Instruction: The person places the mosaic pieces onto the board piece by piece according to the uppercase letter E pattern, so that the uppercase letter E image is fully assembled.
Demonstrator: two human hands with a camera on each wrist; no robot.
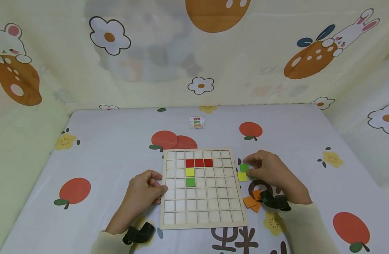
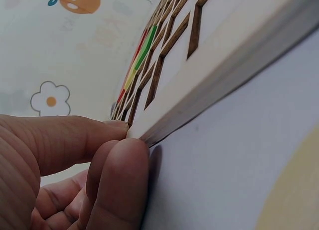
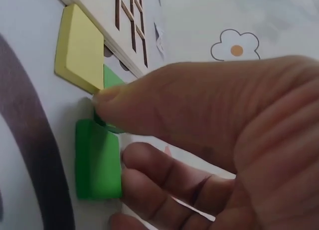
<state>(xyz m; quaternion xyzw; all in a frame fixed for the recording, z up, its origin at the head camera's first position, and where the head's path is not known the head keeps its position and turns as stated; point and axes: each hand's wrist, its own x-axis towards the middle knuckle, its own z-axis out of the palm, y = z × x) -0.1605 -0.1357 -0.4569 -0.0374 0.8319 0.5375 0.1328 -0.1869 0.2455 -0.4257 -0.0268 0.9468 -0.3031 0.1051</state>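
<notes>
One table (image 1: 111, 141), white cloth with printed fruit, and plenty of surface to either side of the two arms. On it, one square wooden grid board (image 1: 211, 194), pale, thin-rimmed, seven cells by seven, sitting front and centre. Two hands at work! The left hand (image 1: 143, 188) grips the board's left edge, thumb and bent fingers at the rim. The right hand (image 1: 272, 171) is off the board's right edge, thumb and index finger pinching a green tile (image 1: 244, 168) down at the cloth; its other fingers curl beside a second green tile (image 3: 97, 160). It's tight there: a loose yellow tile (image 1: 242, 177) lies just beside the rim, near the green pair, and nearer the wrist at least three orange tiles (image 1: 249, 201) overlap in a loose heap (the wrist hides part of the spot, so no final tally). On the grid, five tiles: three red tiles (image 1: 199, 163) in a row, one yellow piece (image 1: 190, 172) under the leftmost red, one green piece (image 1: 190, 182) under that. All flat, square, brightly coloured. Past the far edge, with cloth between, one small printed card (image 1: 197, 122).
</notes>
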